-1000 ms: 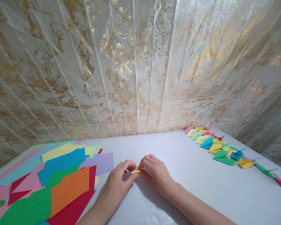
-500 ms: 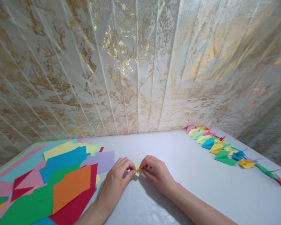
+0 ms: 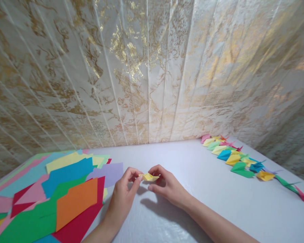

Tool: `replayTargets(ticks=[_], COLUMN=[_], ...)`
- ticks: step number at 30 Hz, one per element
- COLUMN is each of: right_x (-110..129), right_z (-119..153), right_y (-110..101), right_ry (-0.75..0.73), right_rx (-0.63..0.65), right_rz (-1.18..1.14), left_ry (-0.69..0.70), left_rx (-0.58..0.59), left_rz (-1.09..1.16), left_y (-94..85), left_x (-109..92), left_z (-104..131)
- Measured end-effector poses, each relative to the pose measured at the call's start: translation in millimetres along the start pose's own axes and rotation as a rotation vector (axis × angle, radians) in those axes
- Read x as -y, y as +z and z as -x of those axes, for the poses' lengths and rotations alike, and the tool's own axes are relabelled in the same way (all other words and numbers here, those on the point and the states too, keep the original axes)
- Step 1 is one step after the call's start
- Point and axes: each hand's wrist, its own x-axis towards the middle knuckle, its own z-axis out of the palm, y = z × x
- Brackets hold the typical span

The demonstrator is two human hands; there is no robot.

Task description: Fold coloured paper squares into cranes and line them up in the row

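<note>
A small folded piece of yellow paper (image 3: 149,177) is raised just off the white table, its middle dipped and its ends pointed. My left hand (image 3: 128,184) pinches its left end between thumb and fingertips. At the other end, my right hand (image 3: 167,182) curves around the paper with thumb and index finger apart. The paper's right tip overlaps the right fingers in view, so I cannot tell whether they touch it. Shadows of the hands fall on the table beneath.
Coloured paper sheets, among them an orange sheet (image 3: 77,204) and a blue one (image 3: 68,173), overlap on the left. Folded paper figures, including a green one (image 3: 242,169) and a yellow one (image 3: 265,176), line the right side. A gold-patterned curtain (image 3: 149,74) hangs behind the white table (image 3: 192,158).
The yellow paper has risen and turned, now showing its length sideways. My right thumb and index finger have parted from their pinch, while my left hand keeps hold.
</note>
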Motion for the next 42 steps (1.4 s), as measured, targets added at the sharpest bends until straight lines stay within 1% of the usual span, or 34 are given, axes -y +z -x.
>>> replayTargets(ticks=[4, 6, 10, 12, 19, 23, 27, 30, 36, 42], right_x=[-0.3, -2.3, -2.0, -0.4, 0.9, -1.8, -5.4, -6.8, -3.6, -3.0], right_z=[0.5, -0.2, -0.7, -0.7, -1.5, -4.7, -8.3, -9.0, -7.8, -10.0], right_y=[-0.3, -2.3, -5.6, -5.9, -4.3, -7.9, -12.8, -12.7, -9.0, -7.9], right_ry=[0.049, 0.031, -0.012, -0.029, -0.022, 0.013, 0.048, 0.054, 0.012, 0.032], right_rx=[-0.022, -0.04, -0.05, -0.05, -0.039, -0.011, -0.034, -0.045, -0.085, -0.067], right_rz=[-0.026, -0.002, 0.054, 0.077, 0.105, 0.093, 0.08, 0.095, 0.137, 0.19], left_ry=[0.009, 0.001, -0.026, -0.045, -0.095, -0.132, -0.154, -0.154, -0.132, -0.132], left_rx=[0.011, 0.026, 0.116, 0.135, 0.135, 0.105, 0.081, 0.089, 0.094, 0.077], left_rz=[-0.028, -0.04, -0.046, -0.04, -0.04, -0.047, -0.029, -0.015, -0.02, -0.074], left_y=[0.8, 1.0, -0.4, -1.3, 1.5, 1.0, -0.2, 1.6, 5.6, 6.9], left_x=[-4.5, -7.5, -14.0, -16.1, -16.4, -11.3, -5.9, -5.2, -9.5, -9.4], left_z=[6.1, 7.5, 5.1, 3.4, 5.2, 3.7, 1.1, 1.0, 4.0, 6.0])
